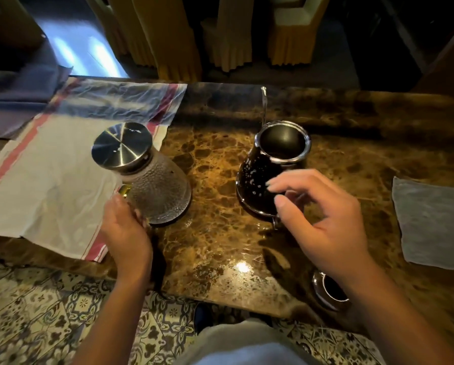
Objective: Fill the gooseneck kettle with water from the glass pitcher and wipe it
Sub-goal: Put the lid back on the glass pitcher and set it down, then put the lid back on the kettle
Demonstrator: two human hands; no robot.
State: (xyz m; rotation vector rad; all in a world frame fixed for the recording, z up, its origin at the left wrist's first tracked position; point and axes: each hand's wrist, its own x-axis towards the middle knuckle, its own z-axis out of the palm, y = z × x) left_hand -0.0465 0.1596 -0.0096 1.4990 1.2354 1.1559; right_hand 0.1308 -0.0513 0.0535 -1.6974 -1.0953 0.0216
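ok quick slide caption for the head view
Left hand grips the lidded glass pitcher while the right hand reaches toward the open gooseneck kettle.

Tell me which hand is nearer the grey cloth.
Right. The right hand hovers by the kettle, just left of the grey cloth; the left hand grips the glass pitcher far across the table.
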